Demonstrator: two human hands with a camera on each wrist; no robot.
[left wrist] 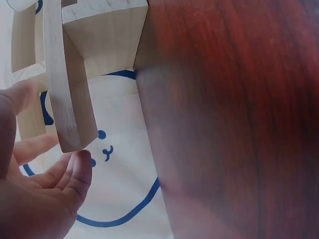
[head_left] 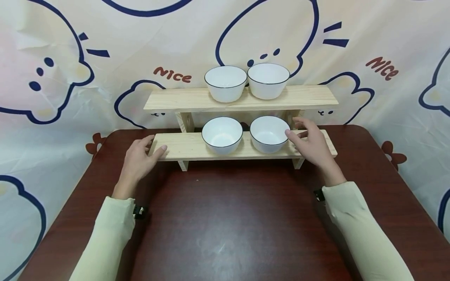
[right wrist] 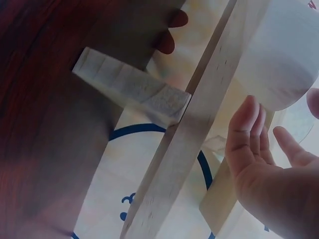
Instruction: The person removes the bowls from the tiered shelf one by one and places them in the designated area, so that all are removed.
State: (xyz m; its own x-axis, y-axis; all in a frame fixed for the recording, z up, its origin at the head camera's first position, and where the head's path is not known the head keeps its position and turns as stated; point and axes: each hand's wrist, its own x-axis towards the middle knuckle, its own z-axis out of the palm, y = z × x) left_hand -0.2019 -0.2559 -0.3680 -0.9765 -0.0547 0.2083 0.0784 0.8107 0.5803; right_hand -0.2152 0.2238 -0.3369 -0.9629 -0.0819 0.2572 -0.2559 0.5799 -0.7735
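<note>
A two-tier wooden shelf (head_left: 179, 146) carries white bowls with dark rims. On its lower board sit a left bowl (head_left: 222, 136) and a right bowl (head_left: 268, 136), side by side. My left hand (head_left: 140, 160) is at the lower board's left end, thumb above the board. In the left wrist view, its loosely bent fingers lie around the board end (left wrist: 75, 119) without a visible grip. My right hand (head_left: 312, 144) is beside the lower right bowl, thumb at its rim. The right wrist view shows the fingers (right wrist: 242, 129) fairly straight, close to the bowl (right wrist: 281, 59); firm contact is unclear.
Two more white bowls, one on the left (head_left: 225, 84) and one on the right (head_left: 268, 81), stand on the upper board (head_left: 175, 99). The shelf stands at the back of a dark reddish-brown table (head_left: 225, 218). Behind it hangs a cartoon-printed cloth (head_left: 140, 43).
</note>
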